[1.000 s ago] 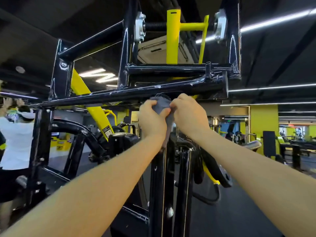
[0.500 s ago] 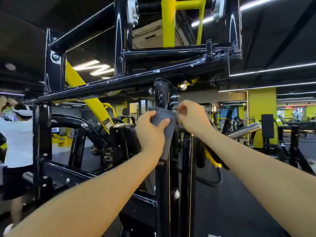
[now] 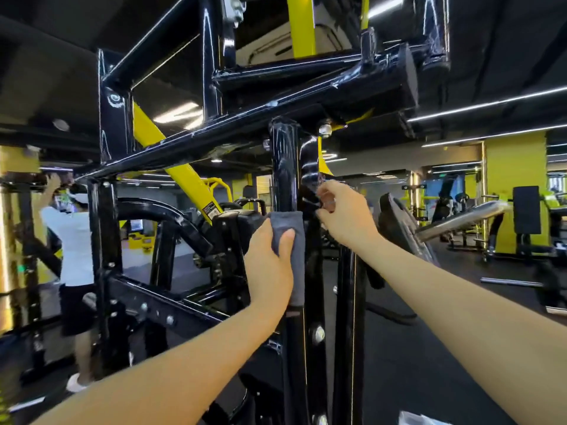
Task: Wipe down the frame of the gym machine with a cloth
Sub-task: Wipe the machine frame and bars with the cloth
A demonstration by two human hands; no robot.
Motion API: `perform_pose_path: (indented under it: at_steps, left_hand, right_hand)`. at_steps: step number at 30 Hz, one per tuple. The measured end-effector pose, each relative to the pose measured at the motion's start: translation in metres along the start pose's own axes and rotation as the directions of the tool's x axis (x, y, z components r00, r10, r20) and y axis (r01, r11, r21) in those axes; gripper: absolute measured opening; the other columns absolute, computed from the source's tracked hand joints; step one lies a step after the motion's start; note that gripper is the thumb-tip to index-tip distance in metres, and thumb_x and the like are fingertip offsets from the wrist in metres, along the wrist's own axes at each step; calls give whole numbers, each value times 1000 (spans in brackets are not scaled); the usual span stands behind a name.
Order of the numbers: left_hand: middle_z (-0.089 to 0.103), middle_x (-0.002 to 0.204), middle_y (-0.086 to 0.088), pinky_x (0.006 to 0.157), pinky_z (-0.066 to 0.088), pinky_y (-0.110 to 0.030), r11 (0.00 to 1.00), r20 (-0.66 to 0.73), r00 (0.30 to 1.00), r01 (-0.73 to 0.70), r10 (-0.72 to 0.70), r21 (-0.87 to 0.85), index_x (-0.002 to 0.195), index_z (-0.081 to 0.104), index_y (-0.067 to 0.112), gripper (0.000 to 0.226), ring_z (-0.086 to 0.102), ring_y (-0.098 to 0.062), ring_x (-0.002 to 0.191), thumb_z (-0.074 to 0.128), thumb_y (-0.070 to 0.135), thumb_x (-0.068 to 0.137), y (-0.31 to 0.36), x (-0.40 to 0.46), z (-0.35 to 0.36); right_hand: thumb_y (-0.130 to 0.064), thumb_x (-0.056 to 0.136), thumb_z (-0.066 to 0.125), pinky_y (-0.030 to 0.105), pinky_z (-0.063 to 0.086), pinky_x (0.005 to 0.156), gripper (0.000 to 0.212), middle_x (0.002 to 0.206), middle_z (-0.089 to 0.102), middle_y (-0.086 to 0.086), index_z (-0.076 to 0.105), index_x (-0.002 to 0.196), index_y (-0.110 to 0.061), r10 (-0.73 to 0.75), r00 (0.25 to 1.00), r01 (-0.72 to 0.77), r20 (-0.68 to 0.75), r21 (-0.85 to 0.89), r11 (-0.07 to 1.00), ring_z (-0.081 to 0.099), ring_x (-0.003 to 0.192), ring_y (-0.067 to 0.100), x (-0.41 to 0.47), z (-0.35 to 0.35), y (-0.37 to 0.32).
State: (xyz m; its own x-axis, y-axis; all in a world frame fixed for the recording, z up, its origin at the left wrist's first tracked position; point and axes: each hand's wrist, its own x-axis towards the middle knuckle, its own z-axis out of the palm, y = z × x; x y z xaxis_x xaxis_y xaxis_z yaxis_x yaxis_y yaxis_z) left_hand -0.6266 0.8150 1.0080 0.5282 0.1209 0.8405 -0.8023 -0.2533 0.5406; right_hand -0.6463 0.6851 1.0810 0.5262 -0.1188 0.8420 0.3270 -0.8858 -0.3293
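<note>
1. Overhead, I see the black gym machine frame (image 3: 214,139) filling most of the view, its glossy crossbars meeting a vertical post (image 3: 285,167) at the centre.
2. Behind it, a yellow slanted beam (image 3: 181,170) runs down to the right, and a yellow pillar (image 3: 515,185) stands far right.
3. At the far left, a person in a white shirt (image 3: 72,240) stands with arms raised.
4. On the right, a silver bar (image 3: 460,219) angles across the background.
5. My left hand (image 3: 270,265) grips the grey cloth (image 3: 291,240), thumb on top, fingers curled behind the post, pressing the cloth flat against the post's front about midway down.
6. My right hand (image 3: 343,210) sits just right of the post, fingertips pinched on a small dark part there; I cannot tell what it is.
</note>
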Motion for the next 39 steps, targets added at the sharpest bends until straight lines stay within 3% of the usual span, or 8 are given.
perform_pose_path:
  at_steps: [4,10,18,21,23,28,32,39]
  left_hand:
    - [50,75,9,60,33,-10,989,-149,986,-53,74,139,98,62,4,22,43,-5,65,52,23,97,33,46,7]
    - [54,117,2,73,32,-24,976,-202,977,-19,63,215,127,48,15,35,49,-12,100,37,35,101,42,53,29]
    - [56,115,-3,83,43,-26,913,-136,989,102,-52,395,122,49,10,46,54,-19,106,36,45,95,-8,-64,33]
    - [55,114,-11,90,45,-41,899,-203,973,181,-106,399,119,49,5,41,54,-28,107,40,38,98,5,-32,37]
    - [54,117,-17,92,42,-49,887,-258,963,185,-77,423,121,48,1,43,52,-33,109,38,36,99,23,7,39]
    - [39,138,-16,98,40,-47,789,-325,946,200,0,581,142,30,5,60,40,-33,124,30,46,99,40,37,54]
    - [40,134,-23,94,42,-46,687,-279,959,174,44,706,141,29,-3,72,42,-40,118,26,51,93,5,-21,59]
    - [50,120,-30,86,47,-49,628,-213,963,269,-165,730,131,40,-13,62,52,-46,103,56,32,91,-27,-106,57]
  right_hand:
    - [-12,88,60,27,39,77,24,110,58,7,57,111,-11,-35,999,35,-30,2,999,55,100,22,9,6,4]
    - [-14,87,62,28,43,78,30,114,54,5,55,116,-13,-105,994,102,12,153,983,56,99,19,3,8,18]
    - [-10,88,57,29,39,84,39,112,57,9,51,127,-13,-122,968,72,221,222,972,56,103,23,-31,15,53]
    - [-10,89,57,25,35,83,39,117,55,6,51,127,-12,-99,968,41,229,248,968,55,105,21,-29,15,49]
    - [-10,88,59,28,44,86,39,120,55,5,52,126,-13,-104,973,41,207,289,956,57,103,20,-27,14,46]
    - [-11,89,60,31,48,87,41,121,54,4,49,129,-14,-119,970,41,211,337,940,57,103,18,-39,19,54]
    - [-11,89,61,32,50,90,42,118,55,3,49,129,-13,-113,942,-12,316,367,930,58,102,15,-73,29,73]
    - [-9,88,61,30,50,92,44,111,58,1,49,130,-13,-72,848,-118,526,320,940,60,99,13,-114,35,89]
